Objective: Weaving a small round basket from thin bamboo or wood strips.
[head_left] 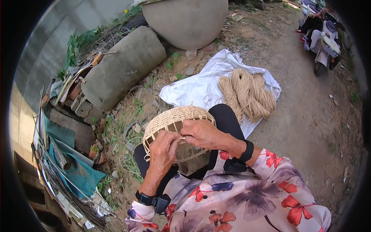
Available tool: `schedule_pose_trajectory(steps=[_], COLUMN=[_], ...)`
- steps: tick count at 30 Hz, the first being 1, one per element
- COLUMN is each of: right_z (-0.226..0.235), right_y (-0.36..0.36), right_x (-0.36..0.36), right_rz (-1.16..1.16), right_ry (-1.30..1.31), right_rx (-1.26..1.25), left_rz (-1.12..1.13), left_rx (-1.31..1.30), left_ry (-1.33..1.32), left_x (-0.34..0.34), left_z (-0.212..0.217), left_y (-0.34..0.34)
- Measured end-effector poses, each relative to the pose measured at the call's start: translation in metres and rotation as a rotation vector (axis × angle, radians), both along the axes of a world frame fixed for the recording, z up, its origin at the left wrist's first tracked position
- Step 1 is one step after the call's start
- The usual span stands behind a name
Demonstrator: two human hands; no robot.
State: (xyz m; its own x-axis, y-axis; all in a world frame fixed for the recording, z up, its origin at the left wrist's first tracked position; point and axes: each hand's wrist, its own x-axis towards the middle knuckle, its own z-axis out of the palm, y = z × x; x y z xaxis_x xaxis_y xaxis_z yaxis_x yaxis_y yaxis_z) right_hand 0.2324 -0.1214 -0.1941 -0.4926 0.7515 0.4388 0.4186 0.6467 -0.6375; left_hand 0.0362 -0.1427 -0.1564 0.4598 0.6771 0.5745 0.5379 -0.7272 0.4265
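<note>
1. Pinching pale strand [182,138] with left hand [164,149] and right hand [205,134], fingers curled.
2. Set between the knees [228,118], just beneath and beyond both hands: woven basket [174,116], wider crosswise.
3. Nearer the basket's left side with the left; farther across with the right.

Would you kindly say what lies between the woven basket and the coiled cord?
In the head view, the black-clad right knee and some white sheeting lie between basket and cord.
</note>
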Motion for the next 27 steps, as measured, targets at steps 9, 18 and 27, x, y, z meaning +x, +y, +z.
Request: schedule_pose_trajectory(steps=[9, 18, 27], right_z=[-0.004, -0.002, -0.001], right_y=[0.011, 0.005, 0.009], right_x=[0.007, 0.004, 0.009], right_rz=[0.166, 0.129, 0.079], right_ry=[0.221, 0.267, 0.305], right_rx=[-0.052, -0.128, -0.144], left_rz=[0.031, 0.047, 0.023], left_rx=[-0.162, -0.257, -0.333], left_ry=[0.006, 0.01, 0.081], left_x=[-0.002, -0.003, 0.009], left_z=[0.011, 0.015, 0.023], left_y=[-0.003, -0.003, 0.009])
